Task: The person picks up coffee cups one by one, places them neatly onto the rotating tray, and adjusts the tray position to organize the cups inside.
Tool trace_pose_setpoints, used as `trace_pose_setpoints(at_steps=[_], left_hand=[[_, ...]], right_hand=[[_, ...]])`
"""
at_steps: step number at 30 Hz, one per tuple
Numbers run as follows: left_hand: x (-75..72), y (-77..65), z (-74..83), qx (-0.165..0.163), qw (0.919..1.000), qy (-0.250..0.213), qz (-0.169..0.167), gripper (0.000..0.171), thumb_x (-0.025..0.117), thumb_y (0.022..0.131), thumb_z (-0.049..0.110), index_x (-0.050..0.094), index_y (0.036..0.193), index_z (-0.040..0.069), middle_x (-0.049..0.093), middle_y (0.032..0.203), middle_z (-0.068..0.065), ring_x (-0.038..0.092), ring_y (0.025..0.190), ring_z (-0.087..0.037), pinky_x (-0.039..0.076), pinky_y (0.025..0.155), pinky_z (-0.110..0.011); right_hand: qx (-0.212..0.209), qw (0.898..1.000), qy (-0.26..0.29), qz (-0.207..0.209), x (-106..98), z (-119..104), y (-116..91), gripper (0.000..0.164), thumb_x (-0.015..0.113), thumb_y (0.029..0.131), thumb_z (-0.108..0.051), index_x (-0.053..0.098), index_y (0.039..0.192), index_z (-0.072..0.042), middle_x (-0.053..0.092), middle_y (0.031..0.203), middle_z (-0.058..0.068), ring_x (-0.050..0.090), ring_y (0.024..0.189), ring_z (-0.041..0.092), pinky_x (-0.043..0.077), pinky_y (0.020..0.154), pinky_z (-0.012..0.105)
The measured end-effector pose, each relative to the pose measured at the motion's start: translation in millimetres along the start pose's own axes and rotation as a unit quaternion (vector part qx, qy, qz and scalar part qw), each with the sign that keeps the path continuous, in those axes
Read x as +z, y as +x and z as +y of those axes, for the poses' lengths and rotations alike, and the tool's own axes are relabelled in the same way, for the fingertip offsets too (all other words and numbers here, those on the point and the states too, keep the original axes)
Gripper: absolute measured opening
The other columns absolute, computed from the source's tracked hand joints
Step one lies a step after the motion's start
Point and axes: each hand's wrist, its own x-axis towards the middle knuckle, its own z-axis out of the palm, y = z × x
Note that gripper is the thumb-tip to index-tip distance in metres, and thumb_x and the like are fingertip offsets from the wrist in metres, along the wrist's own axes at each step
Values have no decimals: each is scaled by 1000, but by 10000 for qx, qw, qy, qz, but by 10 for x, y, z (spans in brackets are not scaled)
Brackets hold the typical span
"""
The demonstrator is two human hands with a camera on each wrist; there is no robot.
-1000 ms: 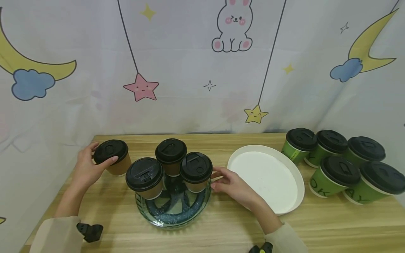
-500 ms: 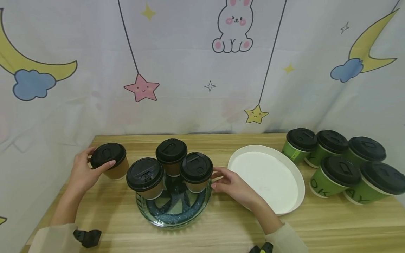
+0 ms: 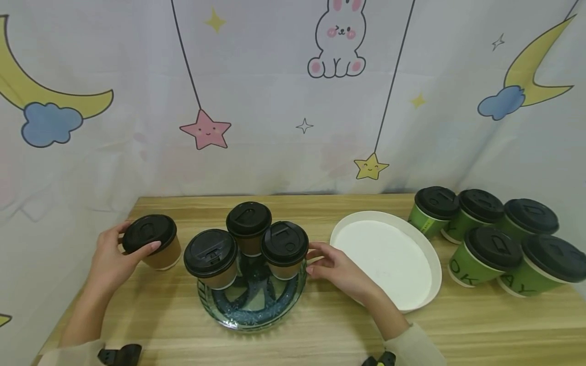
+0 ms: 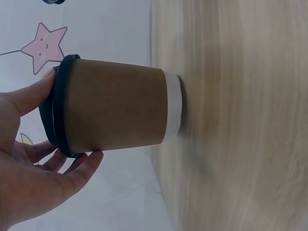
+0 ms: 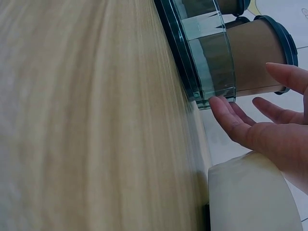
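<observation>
At the left of the table, my left hand holds a brown paper coffee cup by its black lid. In the left wrist view the thumb lies on the lid and the fingers reach round its edge. The cup's white base is at or just above the wood; I cannot tell which. Three similar brown cups stand in a round glass dish. My right hand is at this dish's right side, fingers loosely extended, a fingertip touching the glass wall in the right wrist view.
A round white tray sits right of the glass dish, partly behind my right forearm. Several green cups with black lids are grouped at the far right. A printed curtain hangs behind the wooden table.
My left hand has moved the brown cup leftward and toward me, away from the glass dish. The right hand and the other cups have stayed in place.
</observation>
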Motion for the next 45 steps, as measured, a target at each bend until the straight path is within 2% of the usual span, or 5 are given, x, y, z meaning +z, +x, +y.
trace_pose_setpoints(at_steps=[10, 14, 19, 30, 45], left_hand=[[-46, -100, 69, 149, 9998, 76, 88, 84, 62, 86, 34, 15, 141, -10, 16, 133, -39, 27, 111, -55, 33, 78, -62], [-64, -153, 96, 178, 9998, 77, 107, 85, 64, 85, 32, 17, 140, -11, 17, 132, -38, 31, 109, -53, 44, 73, -35], [-87, -225, 137, 147, 9998, 74, 82, 85, 66, 84, 32, 18, 139, -12, 18, 131, -38, 32, 109, -50, 35, 60, -11], [-90, -374, 200, 174, 9996, -93, 214, 83, 69, 82, 26, 22, 138, -13, 21, 130, -36, 31, 111, -46, 29, 61, -1], [-136, -538, 264, 54, 9999, 37, 117, 84, 69, 82, 26, 20, 138, -12, 19, 130, -37, 30, 110, -46, 37, 65, -2]], right_hand=[[14, 10000, 27, 3, 0, 6, 0, 58, 62, 88, -15, 34, 137, 0, 46, 123, 22, 53, 105, 32, 48, 85, 42], [-5, 10000, 64, -11, -1, 11, 4, 58, 61, 88, -14, 34, 137, 0, 46, 122, 22, 53, 106, 33, 48, 85, 42], [-15, 10000, 83, -5, -1, 12, 8, 57, 61, 88, -13, 35, 137, 0, 46, 122, 22, 53, 106, 33, 48, 85, 42], [2, 10000, 26, -1, -3, 12, 10, 57, 61, 88, -13, 35, 137, 0, 46, 122, 22, 53, 105, 31, 48, 84, 41], [-8, 10000, 30, 0, -6, 25, 11, 59, 61, 88, -13, 33, 138, 1, 46, 121, 21, 54, 104, 30, 48, 84, 41]])
